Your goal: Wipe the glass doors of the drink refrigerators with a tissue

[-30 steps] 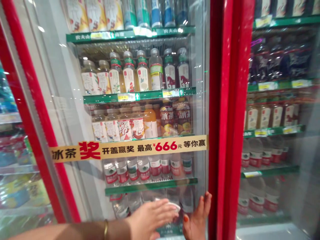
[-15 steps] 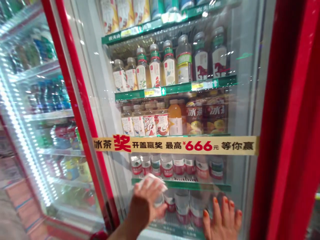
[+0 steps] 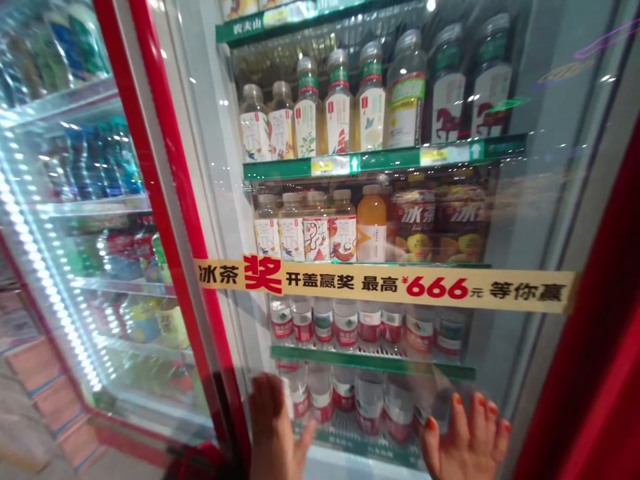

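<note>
My left hand [image 3: 276, 427], blurred, is up against the glass door [image 3: 530, 220] of a drinks fridge, low on its left side. Its fingers are together over a white cloth, mostly hidden behind them now; only a pale sliver seems to show beside the fingers. To the right, my right hand [image 3: 467, 437] lies on the lower glass, fingers spread, orange nails showing, with nothing in it. Between and above the hands, water bottles [image 3: 370, 400] with red labels stand behind the pane. A yellow printed strip [image 3: 380, 285] crosses the door above both hands.
Behind the glass, green-edged shelves [image 3: 385, 160] carry tea and juice bottles [image 3: 371, 223]. Red frame posts [image 3: 180, 200] separate this door from a lit fridge [image 3: 95, 207] on the left. Stacked boxes [image 3: 47, 373] stand at the far left.
My left hand has moved down and left across the glass, and the white cloth has gone mostly out of sight behind it. The view has shifted closer; my right hand stays on the glass.
</note>
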Tool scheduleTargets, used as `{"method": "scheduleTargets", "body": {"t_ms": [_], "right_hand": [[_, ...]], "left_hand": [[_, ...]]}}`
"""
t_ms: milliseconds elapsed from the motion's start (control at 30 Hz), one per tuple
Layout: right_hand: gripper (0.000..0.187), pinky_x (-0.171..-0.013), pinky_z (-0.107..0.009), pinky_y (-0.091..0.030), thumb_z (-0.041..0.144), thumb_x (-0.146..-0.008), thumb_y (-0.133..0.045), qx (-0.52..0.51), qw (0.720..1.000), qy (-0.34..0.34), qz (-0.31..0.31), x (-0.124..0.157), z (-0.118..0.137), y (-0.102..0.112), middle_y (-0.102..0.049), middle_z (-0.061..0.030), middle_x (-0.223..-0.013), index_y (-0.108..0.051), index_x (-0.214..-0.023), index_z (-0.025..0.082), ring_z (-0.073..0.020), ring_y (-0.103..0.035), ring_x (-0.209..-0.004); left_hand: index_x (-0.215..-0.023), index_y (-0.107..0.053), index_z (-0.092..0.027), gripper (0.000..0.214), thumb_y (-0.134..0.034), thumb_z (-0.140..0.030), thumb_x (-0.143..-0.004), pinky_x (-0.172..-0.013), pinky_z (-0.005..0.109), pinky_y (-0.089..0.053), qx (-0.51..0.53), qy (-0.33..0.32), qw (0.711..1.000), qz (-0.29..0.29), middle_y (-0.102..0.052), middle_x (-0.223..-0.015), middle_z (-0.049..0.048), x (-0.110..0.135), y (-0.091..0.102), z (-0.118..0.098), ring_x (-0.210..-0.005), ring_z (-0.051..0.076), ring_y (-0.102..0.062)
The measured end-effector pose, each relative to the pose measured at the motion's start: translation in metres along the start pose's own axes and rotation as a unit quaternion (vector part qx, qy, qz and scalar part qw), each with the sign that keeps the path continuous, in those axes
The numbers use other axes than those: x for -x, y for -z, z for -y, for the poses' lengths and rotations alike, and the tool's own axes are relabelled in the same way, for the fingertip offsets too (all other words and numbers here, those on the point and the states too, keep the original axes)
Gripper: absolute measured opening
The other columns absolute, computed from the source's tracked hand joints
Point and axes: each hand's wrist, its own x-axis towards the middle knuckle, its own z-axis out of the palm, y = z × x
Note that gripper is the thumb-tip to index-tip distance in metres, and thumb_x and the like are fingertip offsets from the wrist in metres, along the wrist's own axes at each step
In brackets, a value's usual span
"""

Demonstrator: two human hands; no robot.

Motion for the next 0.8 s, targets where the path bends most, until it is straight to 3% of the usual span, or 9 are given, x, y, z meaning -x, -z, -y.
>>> {"method": "scheduleTargets", "body": {"t_ms": [100, 167, 233, 333, 433, 533, 633, 700, 800], "right_hand": [[0.075, -0.135, -0.069, -0.025, 0.038, -0.105, -0.060, 0.025, 0.999, 0.021, -0.020, -0.004, -0.002, -0.001, -0.029, -0.0106, -0.180, -0.032, -0.173, 0.024, -0.0381, -0.028, -0.167], [0.076, -0.136, -0.066, -0.024, 0.034, -0.104, -0.060, 0.042, 0.997, 0.058, -0.033, -0.010, -0.002, -0.001, -0.029, -0.0128, -0.179, -0.032, -0.172, 0.019, -0.0355, -0.027, -0.168], [0.076, -0.138, -0.062, -0.022, 0.031, -0.103, -0.059, 0.052, 0.994, 0.094, -0.032, -0.017, -0.001, 0.000, -0.028, -0.0145, -0.180, -0.031, -0.172, 0.014, -0.0329, -0.025, -0.169], [0.077, -0.138, -0.061, -0.020, 0.027, -0.103, -0.056, 0.057, 0.993, 0.098, -0.024, -0.023, 0.000, 0.003, -0.024, -0.0160, -0.181, -0.029, -0.172, 0.010, -0.0318, -0.021, -0.170], [0.079, -0.137, -0.066, -0.021, 0.028, -0.102, -0.057, 0.056, 0.995, 0.084, -0.016, -0.020, 0.000, 0.005, -0.022, -0.0161, -0.181, -0.026, -0.173, 0.012, -0.0332, -0.020, -0.170], [0.079, -0.134, -0.072, -0.024, 0.030, -0.103, -0.056, 0.046, 0.996, 0.075, 0.007, -0.013, -0.001, 0.004, -0.022, -0.0149, -0.182, -0.024, -0.174, 0.017, -0.0352, -0.021, -0.170], [0.079, -0.131, -0.076, -0.027, 0.031, -0.103, -0.055, 0.043, 0.997, 0.057, 0.011, -0.009, -0.001, 0.004, -0.021, -0.0146, -0.182, -0.023, -0.175, 0.020, -0.0374, -0.020, -0.170], [0.079, -0.131, -0.076, -0.027, 0.031, -0.103, -0.055, 0.042, 0.998, 0.050, 0.012, -0.009, -0.001, 0.005, -0.020, -0.0147, -0.183, -0.022, -0.175, 0.020, -0.0376, -0.020, -0.170], [0.079, -0.133, -0.073, -0.026, 0.030, -0.104, -0.055, 0.039, 0.997, 0.058, 0.019, -0.012, 0.001, 0.006, -0.020, -0.0151, -0.183, -0.023, -0.174, 0.018, -0.0356, -0.019, -0.170]], "left_hand": [[-0.173, 0.009, -0.022, 0.094, -0.052, -0.037, -0.103, -0.137, 0.076, -0.004, -0.003, 0.114, 0.991, -0.074, 0.007, -0.184, 0.0197, -0.048, 0.011, 0.032, -0.170, 0.041, 0.012], [-0.173, 0.004, -0.013, 0.089, -0.047, -0.040, -0.106, -0.138, 0.072, -0.011, 0.021, 0.167, 0.982, -0.087, 0.005, -0.182, 0.0257, -0.073, 0.007, 0.016, -0.171, 0.042, 0.006], [-0.172, -0.008, -0.004, 0.093, -0.049, -0.054, -0.104, -0.141, 0.064, -0.007, 0.034, 0.127, 0.988, -0.086, -0.001, -0.182, 0.0272, -0.071, -0.007, -0.024, -0.171, 0.042, 0.002], [-0.171, -0.022, -0.004, 0.109, -0.044, -0.081, -0.096, -0.143, 0.052, -0.001, 0.012, -0.080, 0.991, -0.109, -0.010, -0.183, 0.0193, -0.025, -0.032, -0.081, -0.172, 0.040, -0.004], [-0.172, -0.027, -0.016, 0.109, -0.042, -0.089, -0.092, -0.144, 0.043, -0.006, 0.011, -0.182, 0.978, -0.100, -0.016, -0.183, 0.0069, 0.010, -0.033, -0.082, -0.172, 0.031, -0.009], [-0.172, -0.022, -0.011, 0.091, -0.048, -0.065, -0.103, -0.143, 0.044, -0.007, 0.008, -0.076, 0.996, -0.053, -0.012, -0.184, 0.0126, -0.023, -0.006, -0.045, -0.172, 0.032, -0.007], [-0.171, -0.007, -0.003, 0.094, -0.051, -0.053, -0.105, -0.138, 0.068, -0.009, 0.014, 0.090, 0.993, -0.079, 0.001, -0.181, 0.0285, -0.093, 0.016, -0.030, -0.171, 0.044, 0.003], [-0.171, -0.003, -0.003, 0.105, -0.053, -0.065, -0.102, -0.136, 0.072, -0.009, 0.028, 0.077, 0.993, -0.086, 0.007, -0.181, 0.0286, -0.112, 0.013, -0.045, -0.170, 0.047, 0.008], [-0.172, -0.016, -0.009, 0.114, -0.052, -0.083, -0.093, -0.141, 0.057, -0.003, 0.014, -0.074, 0.996, -0.039, -0.003, -0.183, 0.0185, -0.070, -0.006, -0.081, -0.172, 0.040, -0.001]]}}
